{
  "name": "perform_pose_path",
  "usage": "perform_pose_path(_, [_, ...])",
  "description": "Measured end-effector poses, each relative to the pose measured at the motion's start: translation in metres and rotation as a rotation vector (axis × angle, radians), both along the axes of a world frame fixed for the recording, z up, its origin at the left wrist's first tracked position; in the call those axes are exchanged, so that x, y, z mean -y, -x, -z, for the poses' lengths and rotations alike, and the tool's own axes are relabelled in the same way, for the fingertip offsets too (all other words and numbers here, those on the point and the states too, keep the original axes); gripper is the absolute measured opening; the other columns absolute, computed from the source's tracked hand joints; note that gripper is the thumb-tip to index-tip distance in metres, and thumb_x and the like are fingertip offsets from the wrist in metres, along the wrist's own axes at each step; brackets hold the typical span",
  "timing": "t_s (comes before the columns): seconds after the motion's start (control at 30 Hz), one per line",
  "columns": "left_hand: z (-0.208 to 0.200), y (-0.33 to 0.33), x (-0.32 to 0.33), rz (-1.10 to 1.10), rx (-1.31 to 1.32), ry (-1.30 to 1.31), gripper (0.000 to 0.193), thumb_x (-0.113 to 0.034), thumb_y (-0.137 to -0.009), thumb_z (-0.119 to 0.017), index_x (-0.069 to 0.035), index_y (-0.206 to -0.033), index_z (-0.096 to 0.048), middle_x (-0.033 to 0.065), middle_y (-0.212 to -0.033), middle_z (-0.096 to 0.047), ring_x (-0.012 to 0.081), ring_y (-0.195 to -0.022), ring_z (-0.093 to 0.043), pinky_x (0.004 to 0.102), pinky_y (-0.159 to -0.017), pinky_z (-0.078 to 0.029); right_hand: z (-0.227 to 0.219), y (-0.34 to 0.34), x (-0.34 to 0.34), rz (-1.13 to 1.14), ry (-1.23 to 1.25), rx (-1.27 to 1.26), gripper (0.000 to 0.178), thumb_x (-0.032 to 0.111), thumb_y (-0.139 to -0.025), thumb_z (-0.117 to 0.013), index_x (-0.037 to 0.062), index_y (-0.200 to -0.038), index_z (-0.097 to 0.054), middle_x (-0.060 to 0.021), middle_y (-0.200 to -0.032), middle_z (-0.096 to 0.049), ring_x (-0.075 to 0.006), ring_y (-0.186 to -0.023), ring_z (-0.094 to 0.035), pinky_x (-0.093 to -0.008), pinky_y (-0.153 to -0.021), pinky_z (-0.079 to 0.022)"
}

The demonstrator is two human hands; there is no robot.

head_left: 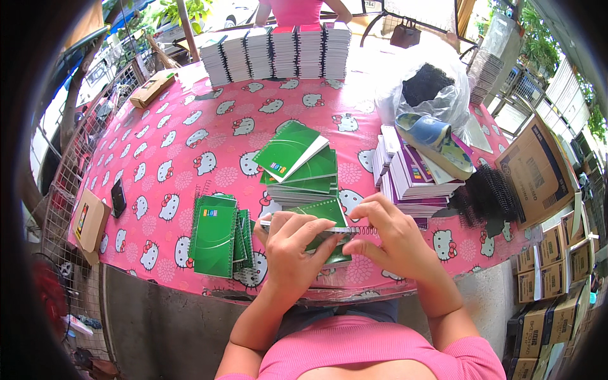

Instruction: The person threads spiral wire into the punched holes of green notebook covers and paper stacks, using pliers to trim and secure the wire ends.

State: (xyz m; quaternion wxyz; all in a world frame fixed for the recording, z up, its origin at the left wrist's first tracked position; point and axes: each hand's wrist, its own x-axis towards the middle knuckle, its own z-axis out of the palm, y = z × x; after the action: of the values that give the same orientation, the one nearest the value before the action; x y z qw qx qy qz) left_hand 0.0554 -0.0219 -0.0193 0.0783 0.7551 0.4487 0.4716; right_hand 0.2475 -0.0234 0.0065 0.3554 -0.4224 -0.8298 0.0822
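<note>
My left hand (291,244) is closed on a small green notebook (328,211), tilted so its bound edge faces me, thumb along the near side. A dark wire spiral coil (365,231) sticks out of that edge to the right. Around the coil is my right hand (391,239), thumb and forefinger apart above and below it; no firm grip shows. Just beyond, a stack of green-covered notebooks (294,161) lies fanned with no coils visible. On the left rests a pile of green notebooks (215,235), with coils protruding at its far end.
Purple-and-white book stacks (405,174) carry a blue patterned shoe-like item (425,137). Black coils (486,197) lie by a cardboard box (538,171). A plastic bag (437,82), upright spiral-bound stacks (272,54), a phone (118,197) and a carton (90,221) share the pink table.
</note>
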Motion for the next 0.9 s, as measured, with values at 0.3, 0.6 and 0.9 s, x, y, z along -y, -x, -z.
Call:
perform_pose_path(0.3, [0.006, 0.0, -0.001, 0.003, 0.042, 0.007, 0.022, -0.02, -0.067, -0.082, -0.015, -0.087, -0.073, -0.0022, -0.083, -0.067, 0.0177, -0.085, -0.058, 0.0384, -0.085, -0.031, 0.001, 0.015, 0.005, 0.055, 0.0, -0.081, 0.015, 0.013, -0.081, -0.07, 0.0032, -0.084, -0.059, -0.0104, -0.081, -0.056, -0.0299, -0.076, -0.059, -0.0397, -0.063, -0.048])
perform_pose_path(0.6, [0.001, 0.004, 0.007, 0.019, 0.012, -0.022, 0.024, -0.017, -0.063, -0.086, -0.012, -0.083, -0.074, 0.0004, -0.08, -0.068, 0.0171, -0.079, -0.057, 0.0335, -0.082, -0.034, 0.005, -0.04, -0.059, -0.013, 0.724, -0.26, 0.02, 0.019, -0.095, -0.057, 0.0011, -0.091, -0.066, -0.0082, -0.079, -0.065, -0.0181, -0.071, -0.062, -0.0334, -0.066, -0.051])
perform_pose_path(0.9, [-0.005, 0.014, 0.005, -0.019, 0.007, -0.027, 0.025, -0.014, -0.061, -0.086, -0.01, -0.083, -0.075, 0.0016, -0.078, -0.068, 0.0173, -0.077, -0.058, 0.0337, -0.077, -0.037, 0.045, -0.019, -0.03, -0.014, 0.519, -0.034, 0.034, 0.024, -0.087, -0.07, -0.0014, -0.109, -0.066, -0.0176, -0.093, -0.067, -0.0254, -0.079, -0.066, -0.035, -0.073, -0.051])
